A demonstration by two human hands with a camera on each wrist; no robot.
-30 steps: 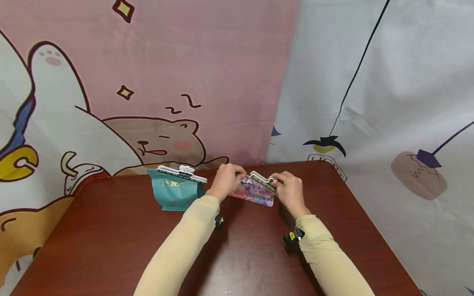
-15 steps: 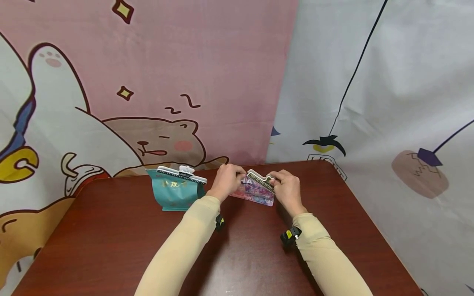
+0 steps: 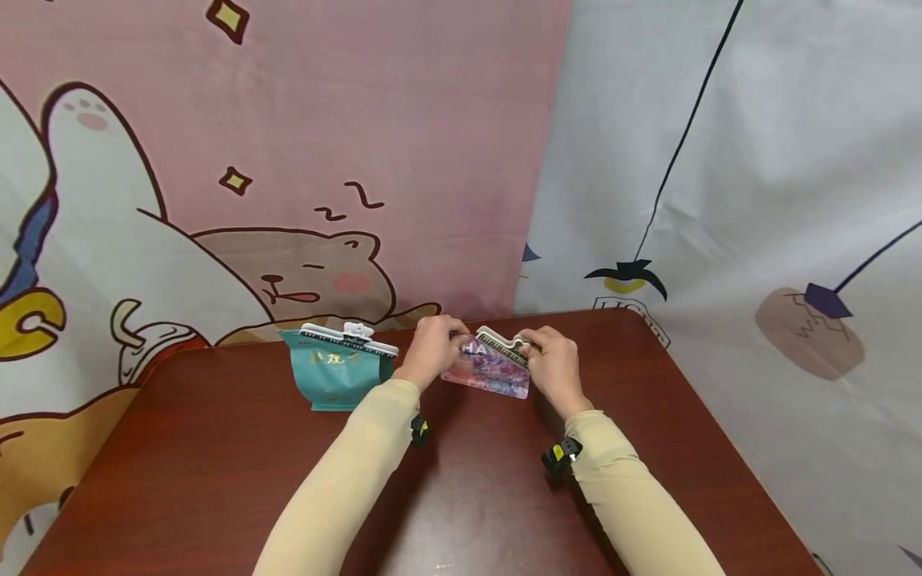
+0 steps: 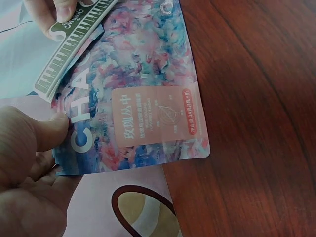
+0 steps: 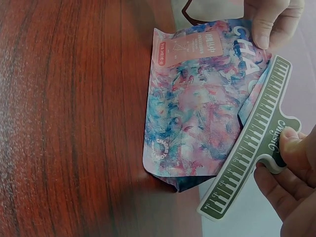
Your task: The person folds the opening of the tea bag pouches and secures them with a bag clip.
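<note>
A pink and blue patterned pouch (image 3: 490, 378) stands on the table, its top edge between my two hands. My left hand (image 3: 430, 352) pinches a top corner of it between thumb and fingers, beside the white lettering. My right hand (image 3: 553, 364) grips the handle of a green and white bag clip (image 5: 247, 143) printed with piano keys. The clip lies at a slant over the pouch's top edge, its far end close to my left thumb (image 4: 52, 131). In the right wrist view a folded flap (image 5: 254, 101) of the pouch shows beside the clip's bar.
Left of my left hand stands a teal pouch (image 3: 334, 378) with a white clip (image 3: 349, 338) across its top. The reddish-brown table (image 3: 216, 480) ends at a printed cloth backdrop (image 3: 432, 160) behind the pouches.
My right hand has brought the clip slightly left, further over the pouch's top edge. My left hand keeps its pinch on the corner. The head view has turned slightly right.
</note>
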